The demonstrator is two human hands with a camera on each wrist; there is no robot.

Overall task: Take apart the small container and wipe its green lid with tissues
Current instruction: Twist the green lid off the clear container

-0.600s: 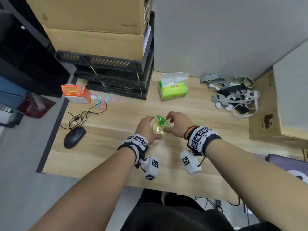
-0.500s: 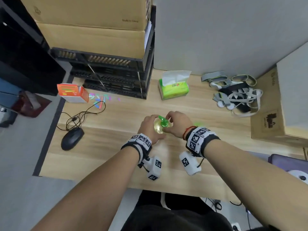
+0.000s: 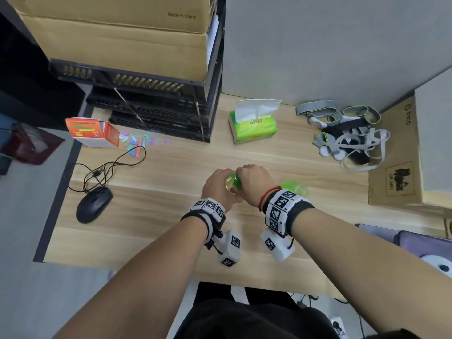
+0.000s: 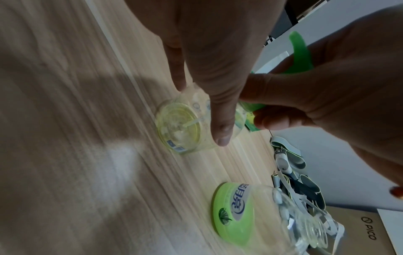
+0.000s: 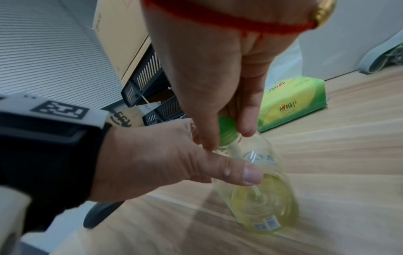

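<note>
A small clear bottle (image 5: pixel 261 198) with yellow-green liquid stands tilted on the wooden desk (image 3: pixel 171 211). My left hand (image 3: pixel 216 185) grips its body, the thumb (image 5: pixel 240 172) lying across the front. My right hand (image 3: pixel 252 179) pinches the green pump lid (image 5: pixel 226 132) at the neck. The lid's green spout (image 4: pixel 300 51) sticks out between my right fingers. From the lid, a white tube (image 5: pixel 235 150) runs down inside the bottle. A green tissue pack (image 3: pixel 253 126) with a white tissue sticking up sits at the back of the desk.
A green-and-clear labelled cap piece (image 4: pixel 233 212) lies on the desk right of my hands. Grey straps (image 3: pixel 347 135) and a cardboard box (image 3: pixel 391 172) lie to the right. To the left are a black mouse (image 3: pixel 94 204) with cable and an orange box (image 3: pixel 93 132), with black crates (image 3: pixel 159 113) behind.
My right hand has curled further over the green lid, so less of the spout shows from above. Both hands stay on the bottle at the same spot on the desk.
</note>
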